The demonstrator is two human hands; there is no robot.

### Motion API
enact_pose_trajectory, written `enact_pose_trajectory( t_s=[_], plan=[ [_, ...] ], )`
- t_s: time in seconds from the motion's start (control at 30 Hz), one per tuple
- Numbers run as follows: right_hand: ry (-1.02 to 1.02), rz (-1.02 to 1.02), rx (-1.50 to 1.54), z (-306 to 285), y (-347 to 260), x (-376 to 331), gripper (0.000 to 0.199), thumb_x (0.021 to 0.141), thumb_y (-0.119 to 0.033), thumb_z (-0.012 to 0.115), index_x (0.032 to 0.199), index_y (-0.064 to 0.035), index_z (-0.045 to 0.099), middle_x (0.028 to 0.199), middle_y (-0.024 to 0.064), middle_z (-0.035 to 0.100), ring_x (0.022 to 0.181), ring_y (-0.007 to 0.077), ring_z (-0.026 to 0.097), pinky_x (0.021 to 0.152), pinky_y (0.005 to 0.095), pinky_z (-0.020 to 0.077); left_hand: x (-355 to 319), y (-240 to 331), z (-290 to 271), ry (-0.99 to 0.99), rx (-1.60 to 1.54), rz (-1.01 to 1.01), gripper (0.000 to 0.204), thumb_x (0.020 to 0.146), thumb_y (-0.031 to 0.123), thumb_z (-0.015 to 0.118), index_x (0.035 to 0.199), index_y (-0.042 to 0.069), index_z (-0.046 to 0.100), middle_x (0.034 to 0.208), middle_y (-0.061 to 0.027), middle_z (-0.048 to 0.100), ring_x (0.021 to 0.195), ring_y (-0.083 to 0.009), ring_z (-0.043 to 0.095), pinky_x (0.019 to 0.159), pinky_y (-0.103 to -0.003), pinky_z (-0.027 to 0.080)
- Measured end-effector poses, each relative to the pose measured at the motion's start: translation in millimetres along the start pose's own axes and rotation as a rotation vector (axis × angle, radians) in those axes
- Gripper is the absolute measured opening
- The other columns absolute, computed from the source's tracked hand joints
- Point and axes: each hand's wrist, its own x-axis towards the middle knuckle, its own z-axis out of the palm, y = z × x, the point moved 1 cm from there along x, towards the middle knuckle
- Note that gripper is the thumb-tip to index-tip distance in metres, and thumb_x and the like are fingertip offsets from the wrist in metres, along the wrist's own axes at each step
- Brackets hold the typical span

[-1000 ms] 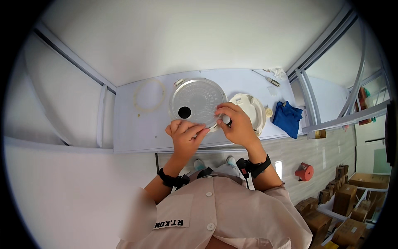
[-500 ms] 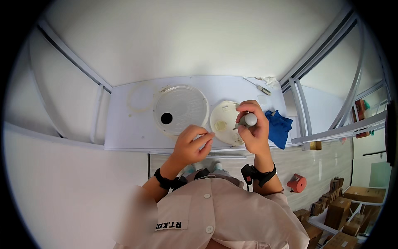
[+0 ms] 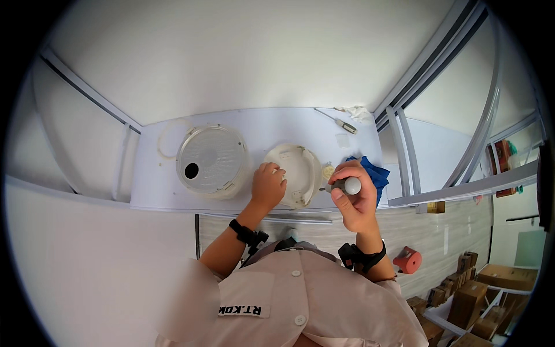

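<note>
While the left hand [image 3: 268, 185] rests with loose fingers on the cream round housing [image 3: 295, 173] at the near edge of the white surface [image 3: 150, 191], the right hand [image 3: 354, 199] has its grip closed around a grey-handled screwdriver [image 3: 346, 186], just beside a blue cloth [image 3: 374, 173]. A round metal plate [image 3: 211, 160] lies left of the housing.

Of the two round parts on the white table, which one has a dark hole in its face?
The silver-grey disc, left of the cream round part. The left hand rests on the cream one, which shows no hole.
</note>
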Motion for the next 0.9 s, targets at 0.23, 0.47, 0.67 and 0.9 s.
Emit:
enact_pose_trajectory(
  t_s=[0.23,0.47,0.67,0.9],
  plan=[
    [-0.071,0.011,-0.003,-20,8,-4,0.025,0.093,0.001,0.072,0.116,-0.0023,0.063,0.110,0.0112,0.062,0.099,0.0223,0.059,0.090,0.0337,0.0472,1,-11,35,-0.004,0.104,-0.076,0.012,0.084,0.015,0.077,0.095,0.010,0.079,0.113,-0.0071,0.069,0.116,-0.0312,0.060,0.100,-0.050,0.047],
    [-0.134,0.010,0.002,-27,9,2,0.023,0.095,-0.001,0.071,0.116,-0.0024,0.062,0.109,0.0109,0.063,0.099,0.0222,0.059,0.091,0.0339,0.0485,4,-8,44,-0.059,0.153,-0.134,0.006,0.086,0.018,0.074,0.088,0.013,0.077,0.105,-0.0022,0.070,0.106,-0.0267,0.064,0.095,-0.047,0.047],
    [-0.149,-0.015,-0.018,-31,15,4,0.023,0.095,-0.004,0.073,0.116,-0.0024,0.062,0.109,0.0108,0.064,0.098,0.0222,0.060,0.090,0.0335,0.0487,8,-5,44,0.003,0.124,-0.071,0.005,0.088,0.017,0.073,0.088,0.013,0.075,0.103,-0.0020,0.070,0.105,-0.0263,0.064,0.095,-0.046,0.046],
    [-0.082,-0.034,0.032,-30,19,10,0.033,0.092,-0.011,0.082,0.118,-0.0018,0.064,0.111,0.0116,0.066,0.101,0.0226,0.062,0.089,0.0342,0.0504,17,22,3,0.000,-0.318,-0.195,0.008,0.093,0.014,0.073,0.095,0.006,0.074,0.098,-0.0065,0.074,0.095,-0.0261,0.070,0.084,-0.042,0.054]
  ],
)
